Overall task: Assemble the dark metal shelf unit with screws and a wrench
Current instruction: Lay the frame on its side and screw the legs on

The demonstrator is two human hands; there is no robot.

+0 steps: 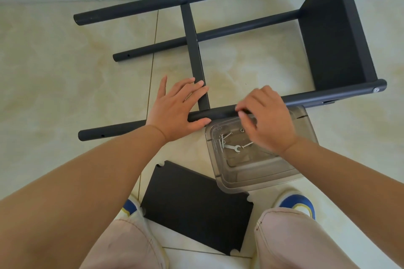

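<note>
Right hand [265, 119] pinches at the near leg tube [306, 97] of the shelf unit [336, 35] — whatever it holds is hidden — while the left hand [178, 109], fingers straight, steadies the middle shelf [194, 50] where it meets that tube, which runs left–right — wrench [232, 147] and screws [222, 141] lie in the clear tray [251, 181], nearest the right hand.

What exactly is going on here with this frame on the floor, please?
A person is assembling a dark metal shelf unit lying on its side on the tiled floor. The left hand steadies the near leg tube and middle shelf panel; the right hand pinches at that tube. Spare screws and a small wrench sit in a clear plastic container; another loose shelf panel waits.
</note>
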